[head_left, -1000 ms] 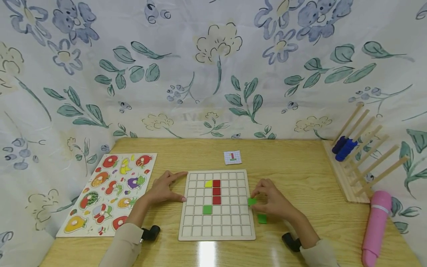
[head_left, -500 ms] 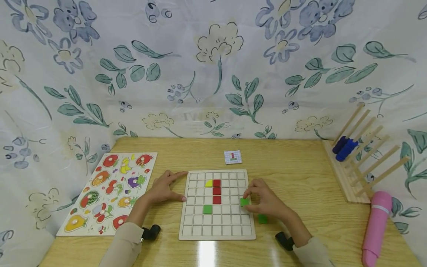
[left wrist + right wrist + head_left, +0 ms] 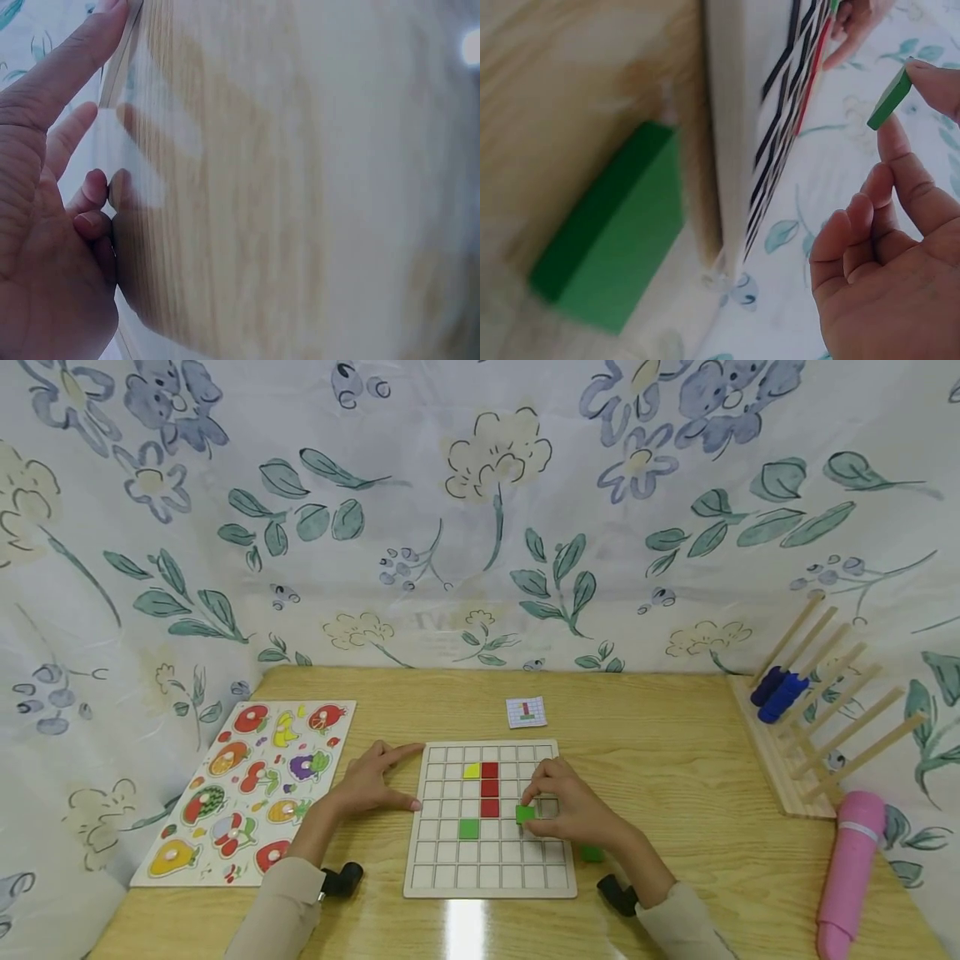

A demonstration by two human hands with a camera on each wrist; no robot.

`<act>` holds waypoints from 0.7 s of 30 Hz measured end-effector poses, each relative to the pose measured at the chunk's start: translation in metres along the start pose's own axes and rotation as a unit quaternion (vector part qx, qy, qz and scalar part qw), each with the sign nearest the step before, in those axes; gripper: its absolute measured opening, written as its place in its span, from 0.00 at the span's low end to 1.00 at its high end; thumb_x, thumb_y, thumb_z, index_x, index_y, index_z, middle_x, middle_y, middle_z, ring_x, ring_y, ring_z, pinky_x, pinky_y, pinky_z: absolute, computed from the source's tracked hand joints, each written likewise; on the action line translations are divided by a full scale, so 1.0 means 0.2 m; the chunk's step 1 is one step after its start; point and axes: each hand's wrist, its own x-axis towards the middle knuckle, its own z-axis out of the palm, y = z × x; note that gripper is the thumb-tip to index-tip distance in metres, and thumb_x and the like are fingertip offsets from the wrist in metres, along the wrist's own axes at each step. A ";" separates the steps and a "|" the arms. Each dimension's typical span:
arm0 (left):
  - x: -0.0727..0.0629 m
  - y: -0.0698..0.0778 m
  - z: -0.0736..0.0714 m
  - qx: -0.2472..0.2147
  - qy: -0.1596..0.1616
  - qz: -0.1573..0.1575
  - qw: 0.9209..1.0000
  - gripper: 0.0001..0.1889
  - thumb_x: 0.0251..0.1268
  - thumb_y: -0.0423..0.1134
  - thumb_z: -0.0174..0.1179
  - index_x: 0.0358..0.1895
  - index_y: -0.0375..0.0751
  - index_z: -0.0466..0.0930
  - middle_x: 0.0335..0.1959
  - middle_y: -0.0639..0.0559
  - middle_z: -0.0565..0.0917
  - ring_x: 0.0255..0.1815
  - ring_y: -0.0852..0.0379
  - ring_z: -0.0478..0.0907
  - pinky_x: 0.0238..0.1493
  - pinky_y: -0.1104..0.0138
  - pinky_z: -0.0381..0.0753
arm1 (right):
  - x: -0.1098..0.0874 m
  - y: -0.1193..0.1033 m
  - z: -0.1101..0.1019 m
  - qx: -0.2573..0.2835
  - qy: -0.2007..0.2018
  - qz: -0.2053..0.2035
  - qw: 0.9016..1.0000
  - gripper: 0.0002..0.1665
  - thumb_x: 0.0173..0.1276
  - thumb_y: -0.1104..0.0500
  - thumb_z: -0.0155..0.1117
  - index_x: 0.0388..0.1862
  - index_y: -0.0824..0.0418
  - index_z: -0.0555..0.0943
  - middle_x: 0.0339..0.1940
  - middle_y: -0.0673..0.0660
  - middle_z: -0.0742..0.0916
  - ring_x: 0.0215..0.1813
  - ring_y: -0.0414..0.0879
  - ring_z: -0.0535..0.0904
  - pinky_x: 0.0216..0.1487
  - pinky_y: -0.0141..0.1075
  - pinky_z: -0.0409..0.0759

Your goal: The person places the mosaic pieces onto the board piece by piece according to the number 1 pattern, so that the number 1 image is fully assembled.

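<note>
A pale wooden grid board [image 3: 442, 877] lies on the table in the head view. Three red square tiles [image 3: 490, 788] stand in a column on it, with a yellow tile [image 3: 472, 771] left of the top one and a green tile [image 3: 468, 829] lower left. My right hand [image 3: 573, 810] pinches another green square tile [image 3: 525, 814] between thumb and index finger, above the board's right half; the right wrist view shows this tile [image 3: 891, 97] tilted and off the board. With thumb and index finger stretched apart, my left hand [image 3: 369, 783] touches the board's left edge.
One more green tile [image 3: 592, 853] lies on the table right of the board. Behind the board is a small printed card [image 3: 527, 712]. A fruit puzzle board [image 3: 243, 793] lies left; a wooden peg rack [image 3: 795, 760] and a pink cylindrical object [image 3: 851, 868] are at right.
My right hand has carried the pinched green tile leftward from beside the board's right edge to over its right half. My left hand has stayed at the left edge.
</note>
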 end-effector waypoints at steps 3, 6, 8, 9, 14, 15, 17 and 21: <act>0.00 0.00 0.00 0.001 -0.001 -0.001 1.000 0.50 0.40 0.62 0.78 0.73 0.63 0.68 0.37 0.49 0.62 0.35 0.53 0.57 0.35 0.60 0.55 | 0.03 -0.01 0.01 0.000 -0.007 -0.005 1.000 0.09 0.54 0.61 0.78 0.33 0.54 0.86 0.39 0.53 0.76 0.46 0.41 0.63 0.49 0.40 0.70; 0.01 0.00 0.00 0.004 -0.002 -0.002 1.000 0.50 0.40 0.62 0.77 0.73 0.63 0.67 0.38 0.49 0.63 0.35 0.53 0.58 0.36 0.60 0.55 | 0.05 -0.03 0.02 0.002 -0.014 -0.010 1.000 0.09 0.54 0.61 0.78 0.33 0.55 0.86 0.39 0.52 0.76 0.45 0.40 0.63 0.49 0.38 0.70; 0.01 0.00 0.00 0.005 -0.002 -0.003 1.000 0.50 0.40 0.62 0.77 0.73 0.63 0.67 0.38 0.49 0.63 0.36 0.53 0.58 0.36 0.60 0.55 | 0.06 -0.05 0.02 -0.001 -0.016 -0.014 1.000 0.09 0.53 0.61 0.78 0.33 0.55 0.86 0.39 0.51 0.75 0.46 0.40 0.63 0.49 0.37 0.69; 0.01 0.00 0.00 0.005 -0.002 -0.004 1.000 0.50 0.40 0.62 0.77 0.73 0.63 0.67 0.38 0.49 0.63 0.36 0.53 0.58 0.36 0.60 0.56 | 0.06 -0.05 0.02 -0.003 -0.015 -0.018 1.000 0.09 0.53 0.61 0.78 0.33 0.55 0.86 0.39 0.51 0.76 0.46 0.41 0.63 0.49 0.37 0.69; 0.01 0.00 0.00 0.003 -0.001 -0.008 1.000 0.50 0.40 0.62 0.77 0.73 0.64 0.67 0.38 0.49 0.63 0.36 0.53 0.58 0.36 0.60 0.55 | 0.10 -0.08 0.05 0.009 -0.020 -0.012 1.000 0.09 0.53 0.61 0.77 0.33 0.54 0.86 0.40 0.53 0.76 0.47 0.41 0.63 0.50 0.40 0.71; 0.01 0.00 0.00 0.004 -0.001 -0.008 1.000 0.50 0.40 0.62 0.77 0.73 0.63 0.67 0.38 0.49 0.63 0.36 0.53 0.58 0.36 0.60 0.55 | 0.10 -0.08 0.06 0.009 -0.023 -0.008 1.000 0.09 0.53 0.61 0.77 0.33 0.54 0.86 0.40 0.52 0.76 0.47 0.41 0.63 0.50 0.40 0.71; 0.01 0.00 0.00 0.004 -0.003 -0.010 1.000 0.50 0.40 0.62 0.77 0.73 0.63 0.67 0.38 0.49 0.62 0.36 0.53 0.58 0.36 0.60 0.55 | 0.11 -0.08 0.08 0.011 -0.032 0.000 0.999 0.09 0.54 0.60 0.77 0.33 0.54 0.86 0.40 0.52 0.76 0.46 0.42 0.63 0.49 0.40 0.71; 0.00 -0.01 0.00 0.006 -0.005 -0.011 1.000 0.50 0.40 0.63 0.77 0.73 0.63 0.67 0.38 0.49 0.62 0.36 0.53 0.57 0.36 0.60 0.55 | 0.12 -0.09 0.11 0.005 -0.046 0.009 0.999 0.09 0.55 0.59 0.78 0.34 0.54 0.86 0.40 0.52 0.76 0.46 0.41 0.64 0.49 0.36 0.69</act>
